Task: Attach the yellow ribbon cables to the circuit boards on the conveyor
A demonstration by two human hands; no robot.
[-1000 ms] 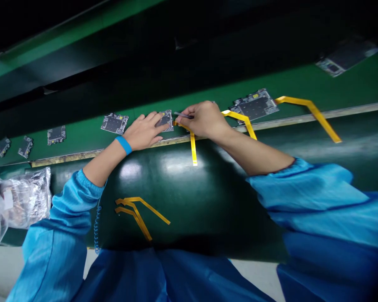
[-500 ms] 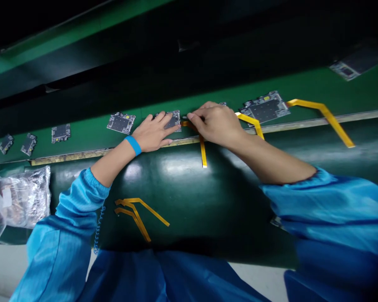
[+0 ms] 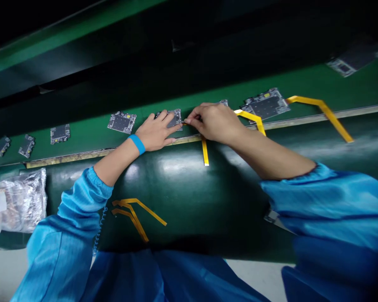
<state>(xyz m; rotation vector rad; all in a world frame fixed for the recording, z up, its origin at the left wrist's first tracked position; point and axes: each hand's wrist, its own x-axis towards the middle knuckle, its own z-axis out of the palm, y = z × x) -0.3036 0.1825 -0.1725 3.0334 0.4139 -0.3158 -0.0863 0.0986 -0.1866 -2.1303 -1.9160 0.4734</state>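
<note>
My left hand point(image 3: 156, 133) lies with spread fingers over a dark circuit board point(image 3: 177, 116), its fingertips resting on the board; much of the board is hidden under them. At the board's right edge, the thumb and forefinger of my right hand point(image 3: 219, 121) pinch the end of a yellow flat flex cable point(image 3: 205, 153). The cable's other end hangs down over the ledge, and its middle is behind my fingers. I cannot tell whether the cable is joined to the board. A second flex cable point(image 3: 250, 116) shows just right of my right hand.
Several boards lie along the green belt, including one point(image 3: 122, 122) left of my hand and one point(image 3: 266, 105) with a flex cable point(image 3: 323, 107) at its right. Loose flex cables point(image 3: 135, 209) lie on the near green surface. A silvery bag point(image 3: 22, 199) sits at left. A coiled blue cord point(image 3: 98, 233) hangs by my left sleeve.
My right hand's pinched fingers have shifted slightly left, closer to the board's right edge, bringing the cable end with them. My left hand stays on the board. The view has shifted slightly.
</note>
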